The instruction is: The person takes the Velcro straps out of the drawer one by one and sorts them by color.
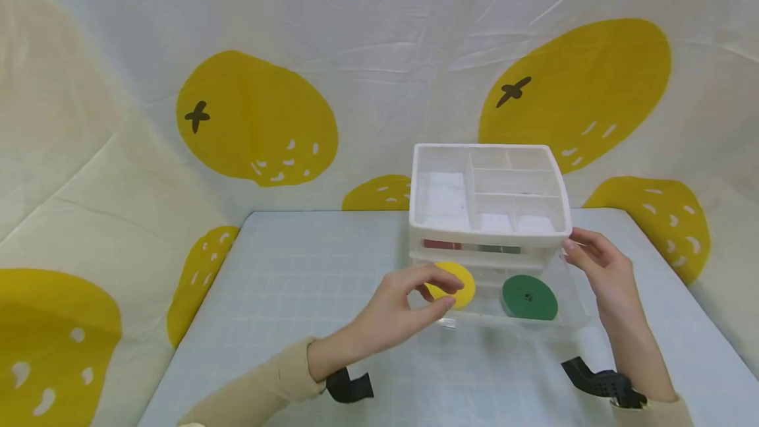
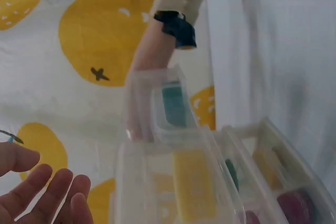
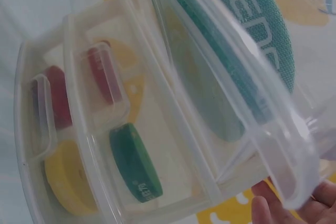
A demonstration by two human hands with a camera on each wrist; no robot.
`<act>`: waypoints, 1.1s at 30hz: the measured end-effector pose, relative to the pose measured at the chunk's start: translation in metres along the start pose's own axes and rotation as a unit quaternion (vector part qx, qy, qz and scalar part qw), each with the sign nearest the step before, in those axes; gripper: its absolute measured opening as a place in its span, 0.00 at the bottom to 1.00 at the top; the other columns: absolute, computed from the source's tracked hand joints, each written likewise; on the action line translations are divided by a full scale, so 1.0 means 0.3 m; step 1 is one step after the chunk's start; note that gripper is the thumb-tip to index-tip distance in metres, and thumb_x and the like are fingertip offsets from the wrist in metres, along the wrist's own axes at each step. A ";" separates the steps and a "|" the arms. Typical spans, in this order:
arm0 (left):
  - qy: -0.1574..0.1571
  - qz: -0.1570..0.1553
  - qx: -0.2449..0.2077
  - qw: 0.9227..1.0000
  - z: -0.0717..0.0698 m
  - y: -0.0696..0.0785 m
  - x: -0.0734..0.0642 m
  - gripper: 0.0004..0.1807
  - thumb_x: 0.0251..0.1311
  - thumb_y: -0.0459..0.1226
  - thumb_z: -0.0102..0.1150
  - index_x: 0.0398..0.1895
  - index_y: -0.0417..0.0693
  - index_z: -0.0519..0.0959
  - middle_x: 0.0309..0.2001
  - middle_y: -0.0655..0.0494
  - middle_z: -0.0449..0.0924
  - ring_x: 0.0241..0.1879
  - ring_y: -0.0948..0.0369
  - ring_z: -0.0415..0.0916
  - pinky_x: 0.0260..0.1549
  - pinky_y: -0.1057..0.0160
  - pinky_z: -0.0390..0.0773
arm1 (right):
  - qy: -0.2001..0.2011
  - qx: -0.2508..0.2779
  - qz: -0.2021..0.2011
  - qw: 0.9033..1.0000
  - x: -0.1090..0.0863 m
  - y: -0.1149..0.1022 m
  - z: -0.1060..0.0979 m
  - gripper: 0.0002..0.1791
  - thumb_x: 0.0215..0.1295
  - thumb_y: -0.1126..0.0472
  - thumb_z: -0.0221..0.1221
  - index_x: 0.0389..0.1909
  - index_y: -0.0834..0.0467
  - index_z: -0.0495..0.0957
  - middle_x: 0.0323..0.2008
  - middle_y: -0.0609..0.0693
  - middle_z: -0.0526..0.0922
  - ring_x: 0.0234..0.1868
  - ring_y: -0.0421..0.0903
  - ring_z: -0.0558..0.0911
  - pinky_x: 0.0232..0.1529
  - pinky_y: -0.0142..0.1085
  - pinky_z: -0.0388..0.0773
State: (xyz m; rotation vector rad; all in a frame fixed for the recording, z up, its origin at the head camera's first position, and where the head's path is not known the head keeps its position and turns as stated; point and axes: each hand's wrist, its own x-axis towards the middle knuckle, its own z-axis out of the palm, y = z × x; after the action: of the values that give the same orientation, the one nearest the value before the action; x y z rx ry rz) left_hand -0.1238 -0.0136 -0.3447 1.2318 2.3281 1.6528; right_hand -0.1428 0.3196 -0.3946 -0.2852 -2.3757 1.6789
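A white desktop organizer (image 1: 492, 241) stands at the table's back right, with a clear drawer (image 1: 487, 302) pulled out at its front. In that drawer sit a yellow disc-shaped roll (image 1: 466, 281) and a green disc-shaped roll (image 1: 541, 298) with pale lettering. My left hand (image 1: 403, 302) hovers before the yellow roll, fingers and thumb bent apart; the left wrist view shows nothing between them. On the other side, my right hand (image 1: 607, 275) has its fingertips right at the organizer's front corner. Its bent fingers (image 3: 268, 203) lie beside the drawer in the right wrist view.
Divided compartments form the organizer's top (image 1: 441, 193). Further tiers below hold a red roll (image 3: 104, 74), a smaller green roll (image 3: 135, 163) and another yellow roll (image 3: 68, 177). A pale gridded cloth covers the table (image 1: 308, 269). Behind hangs a curtain (image 1: 379, 84) printed with yellow fruit.
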 end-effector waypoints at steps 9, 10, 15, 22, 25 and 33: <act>-0.143 -0.008 0.176 0.974 -0.075 -0.083 0.123 0.19 0.61 0.39 0.62 0.55 0.49 0.76 0.54 0.57 0.79 0.52 0.59 0.76 0.51 0.68 0.77 | -0.005 -0.017 -0.013 1.000 -0.005 -0.003 0.001 0.26 0.69 0.45 0.53 0.65 0.49 0.67 0.54 0.28 0.72 0.50 0.26 0.73 0.65 0.64 0.59; -0.158 -0.006 0.196 0.968 -0.080 -0.089 0.133 0.20 0.61 0.40 0.62 0.56 0.50 0.76 0.55 0.58 0.78 0.54 0.60 0.75 0.53 0.68 0.76 | -0.005 -0.019 -0.014 1.000 -0.005 -0.003 0.000 0.27 0.69 0.45 0.53 0.65 0.49 0.67 0.54 0.29 0.72 0.50 0.26 0.73 0.65 0.64 0.59; -0.236 0.008 0.277 0.931 -0.103 -0.097 0.180 0.26 0.58 0.44 0.64 0.61 0.54 0.73 0.61 0.60 0.74 0.62 0.61 0.70 0.63 0.65 0.70 | -0.002 -0.042 -0.016 0.999 -0.001 -0.006 -0.002 0.27 0.68 0.45 0.53 0.65 0.49 0.67 0.54 0.29 0.72 0.51 0.26 0.73 0.65 0.53 0.67; -0.326 0.028 0.319 0.889 -0.107 -0.101 0.226 0.31 0.55 0.43 0.67 0.64 0.56 0.71 0.64 0.61 0.71 0.68 0.60 0.63 0.67 0.63 0.64 | -0.001 -0.061 -0.019 0.998 -0.001 -0.003 -0.007 0.26 0.68 0.45 0.53 0.64 0.50 0.68 0.52 0.26 0.72 0.50 0.27 0.74 0.59 0.34 0.73; -0.348 0.035 0.345 0.871 -0.099 -0.105 0.237 0.33 0.54 0.45 0.68 0.65 0.58 0.70 0.64 0.62 0.71 0.68 0.60 0.62 0.67 0.63 0.65 | -0.001 -0.053 -0.013 0.998 -0.002 -0.005 -0.006 0.26 0.68 0.45 0.53 0.64 0.49 0.68 0.52 0.26 0.71 0.50 0.26 0.73 0.64 0.46 0.70; -0.364 0.054 0.379 0.849 -0.085 -0.111 0.248 0.34 0.54 0.47 0.68 0.66 0.60 0.69 0.64 0.62 0.72 0.64 0.60 0.65 0.63 0.63 0.67 | 0.001 -0.048 -0.009 0.999 0.001 -0.004 -0.004 0.26 0.68 0.45 0.53 0.65 0.49 0.68 0.52 0.25 0.71 0.49 0.26 0.74 0.65 0.50 0.68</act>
State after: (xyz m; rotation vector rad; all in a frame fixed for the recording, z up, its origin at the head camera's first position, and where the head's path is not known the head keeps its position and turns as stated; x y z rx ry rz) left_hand -0.2055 0.0079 -0.3310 1.6963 2.3827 0.0718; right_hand -0.1428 0.3202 -0.3930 -0.2797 -2.4532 1.5582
